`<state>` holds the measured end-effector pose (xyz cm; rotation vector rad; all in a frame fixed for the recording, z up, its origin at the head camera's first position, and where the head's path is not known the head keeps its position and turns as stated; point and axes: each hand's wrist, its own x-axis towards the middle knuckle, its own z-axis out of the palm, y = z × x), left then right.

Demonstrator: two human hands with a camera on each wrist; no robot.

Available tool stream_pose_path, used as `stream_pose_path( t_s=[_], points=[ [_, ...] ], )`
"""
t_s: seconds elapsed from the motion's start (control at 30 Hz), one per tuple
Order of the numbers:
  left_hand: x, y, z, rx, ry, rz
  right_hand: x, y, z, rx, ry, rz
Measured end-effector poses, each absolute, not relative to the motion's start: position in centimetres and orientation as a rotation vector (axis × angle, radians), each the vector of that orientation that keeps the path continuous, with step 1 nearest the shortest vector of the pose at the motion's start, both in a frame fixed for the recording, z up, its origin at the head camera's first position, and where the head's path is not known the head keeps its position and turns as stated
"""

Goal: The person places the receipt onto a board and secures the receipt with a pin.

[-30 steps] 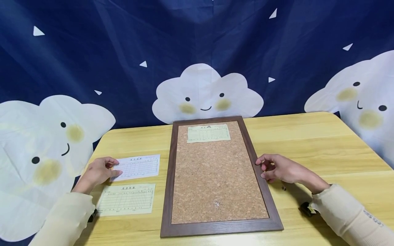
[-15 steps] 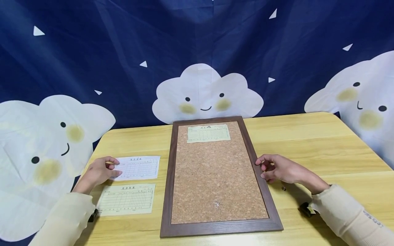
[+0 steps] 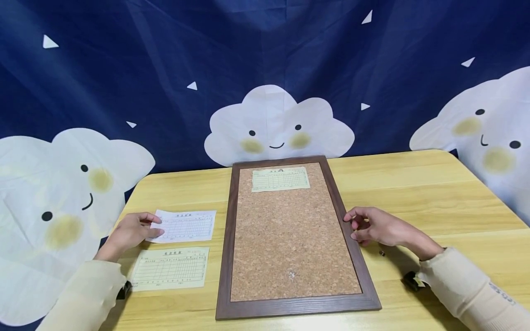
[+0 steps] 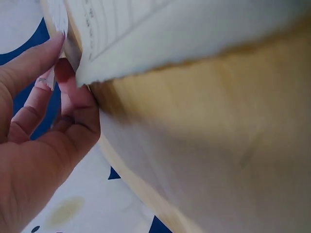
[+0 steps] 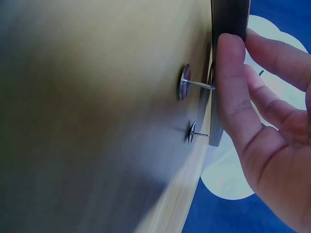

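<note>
In the head view my left hand (image 3: 130, 232) pinches the left edge of a white printed form (image 3: 186, 226). The left wrist view shows the thumb and a finger at this white paper (image 4: 57, 14). A pale yellow form (image 3: 171, 269) lies just nearer to me. My right hand (image 3: 378, 226) grips the right edge of a cork board (image 3: 290, 239) with a dark wooden frame, its thumb (image 5: 231, 73) against the frame's side. Another pale form (image 3: 281, 179) lies at the board's top. Two thumbtacks, one larger in view (image 5: 184, 82) and one smaller (image 5: 192, 133), lie near the right thumb.
The light wooden table (image 3: 414, 193) carries everything. Behind it hangs a dark blue cloth (image 3: 265, 46) with smiling clouds. One tack (image 3: 382, 253) shows on the table below the right hand.
The white form has shifted slightly, its upper right edge sitting a little lower than before. My left hand has moved very slightly. The right hand and the board have stayed put.
</note>
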<state>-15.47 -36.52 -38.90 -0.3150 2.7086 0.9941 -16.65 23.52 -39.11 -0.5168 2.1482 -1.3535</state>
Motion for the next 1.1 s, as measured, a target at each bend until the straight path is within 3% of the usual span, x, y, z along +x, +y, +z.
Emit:
stream_pose_path(
  t_s=[0.67, 1.1],
  points=[
    [-15.6, -37.1, -36.5, -0.233, 2.72, 1.107, -16.3, 23.7, -39.3, -0.501, 2.154, -1.331],
    [-15.2, -38.6, -35.0, -0.261, 2.625, 1.424, -17.0, 23.5, -39.0, -0.512, 2.157, -1.316]
  ],
)
